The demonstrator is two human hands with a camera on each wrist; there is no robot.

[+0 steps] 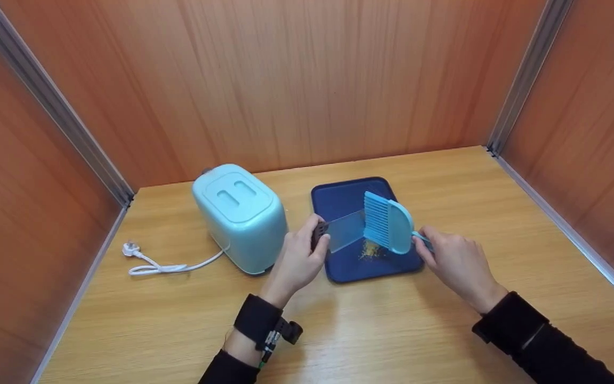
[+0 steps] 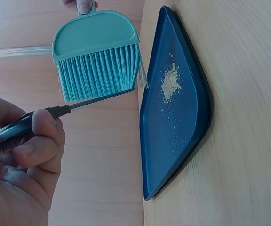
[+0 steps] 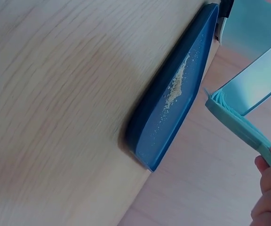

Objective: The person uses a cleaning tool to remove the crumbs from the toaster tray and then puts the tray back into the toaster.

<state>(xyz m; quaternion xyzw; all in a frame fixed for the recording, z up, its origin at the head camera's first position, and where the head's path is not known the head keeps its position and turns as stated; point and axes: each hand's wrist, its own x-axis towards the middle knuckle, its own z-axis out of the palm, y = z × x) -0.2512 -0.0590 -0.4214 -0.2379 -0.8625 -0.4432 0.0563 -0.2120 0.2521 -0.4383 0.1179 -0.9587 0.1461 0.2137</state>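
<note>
My left hand grips the dark handle of a spatula with a flat, rectangular metal blade. In my right hand is the handle of a small turquoise hand brush. The brush's bristles meet the blade's far end, and both tools are raised above a dark blue tray. A pile of pale yellow crumbs lies on the tray, with finer specks scattered around it. From the right wrist view, the bristle tips bend against the metal blade.
Left of the tray stands a light blue toaster with a lid on top. Its white cord and plug lie on the wooden table. Wood-grain panels enclose the back and both sides.
</note>
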